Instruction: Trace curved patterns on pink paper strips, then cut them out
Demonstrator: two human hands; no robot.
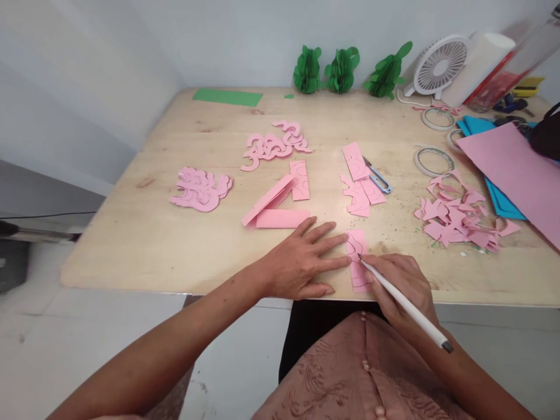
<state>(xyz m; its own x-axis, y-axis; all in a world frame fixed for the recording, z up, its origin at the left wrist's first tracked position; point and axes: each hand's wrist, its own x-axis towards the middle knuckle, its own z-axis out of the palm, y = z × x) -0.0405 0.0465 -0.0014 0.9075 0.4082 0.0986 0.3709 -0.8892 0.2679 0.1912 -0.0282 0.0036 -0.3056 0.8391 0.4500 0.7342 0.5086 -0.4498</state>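
A pink paper strip (pixel 359 280) with dark curved lines drawn on it lies at the table's front edge. My left hand (pixel 301 259) rests flat with spread fingers, two fingertips on the strip's left side. In my right hand (pixel 405 286) is a white pen (pixel 409 306), its dark tip touching the strip. Just beyond my left hand lie folded pink strips (pixel 282 219) and a marked pink piece (pixel 300 181). Ahead of my right hand, a blue-handled cutting tool (pixel 380 179) lies beside more marked pink pieces (pixel 355 160), one of them partly cut.
Curvy pink cut-outs form two groups, one at left (pixel 201 189) and one farther back (pixel 273 146). Pink scraps (pixel 459 219) pile up at right, near tape rolls (pixel 434 161) and pink sheet (pixel 516 169). Green paper figures (pixel 307 70) and a white fan (pixel 441 67) stand along the wall.
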